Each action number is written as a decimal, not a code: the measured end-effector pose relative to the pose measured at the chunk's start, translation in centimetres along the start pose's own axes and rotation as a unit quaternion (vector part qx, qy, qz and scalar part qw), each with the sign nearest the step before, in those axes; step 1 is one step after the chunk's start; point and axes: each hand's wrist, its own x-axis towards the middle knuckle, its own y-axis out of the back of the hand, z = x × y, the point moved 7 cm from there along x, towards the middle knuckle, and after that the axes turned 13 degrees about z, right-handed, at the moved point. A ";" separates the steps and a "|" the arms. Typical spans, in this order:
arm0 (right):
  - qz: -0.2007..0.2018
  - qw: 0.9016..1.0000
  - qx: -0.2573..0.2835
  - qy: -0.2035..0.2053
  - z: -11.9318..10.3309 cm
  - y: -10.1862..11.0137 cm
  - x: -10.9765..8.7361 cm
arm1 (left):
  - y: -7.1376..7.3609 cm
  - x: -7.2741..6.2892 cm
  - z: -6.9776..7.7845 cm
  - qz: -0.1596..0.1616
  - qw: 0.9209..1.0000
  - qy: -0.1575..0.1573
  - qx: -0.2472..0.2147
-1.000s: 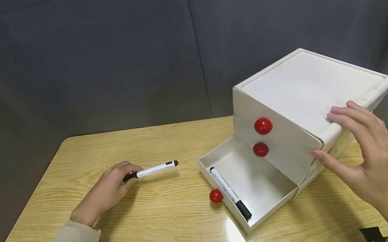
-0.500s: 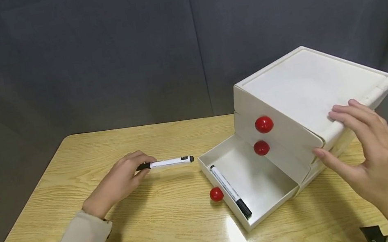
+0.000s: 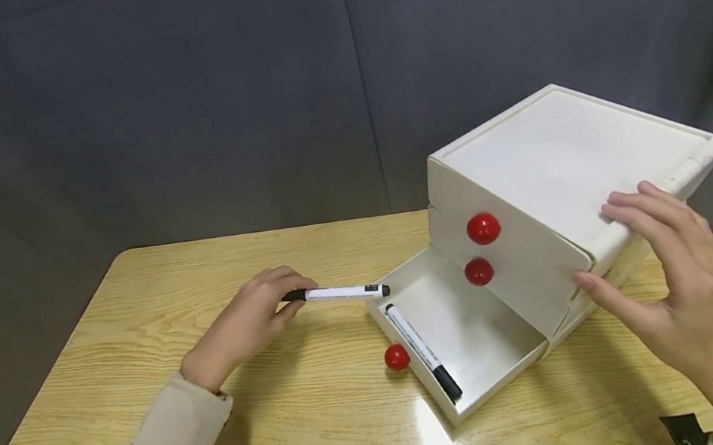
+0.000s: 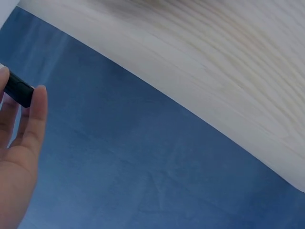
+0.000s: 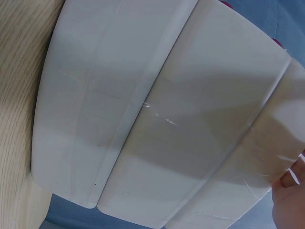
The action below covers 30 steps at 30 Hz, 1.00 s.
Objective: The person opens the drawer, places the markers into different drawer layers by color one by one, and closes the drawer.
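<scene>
A black-and-white marker is pinched by its black cap end in my left hand; its far tip reaches over the left corner of the pulled-out drawer. Inside that drawer a second marker lies along the front wall, black cap toward me. The white drawer cabinet stands at the right, its two upper drawers closed. My right hand rests on the cabinet's near top edge, thumb at the front corner and fingers on top. In the left wrist view, fingers hold the marker's black cap.
Red round knobs sit on the drawer fronts; the lowest knob juts out over the wooden table. Behind the table hangs a dark grey cloth. A black piece shows near my right wrist.
My left hand has moved to the right with the marker, bringing its tip from over the table to above the drawer's corner. The right hand and cabinet stay put.
</scene>
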 end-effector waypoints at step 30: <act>-0.005 1.000 -0.003 -0.004 -0.1 0.0 -0.2 | -1.8 3.1 5.0 0.001 0.996 -0.079 -0.029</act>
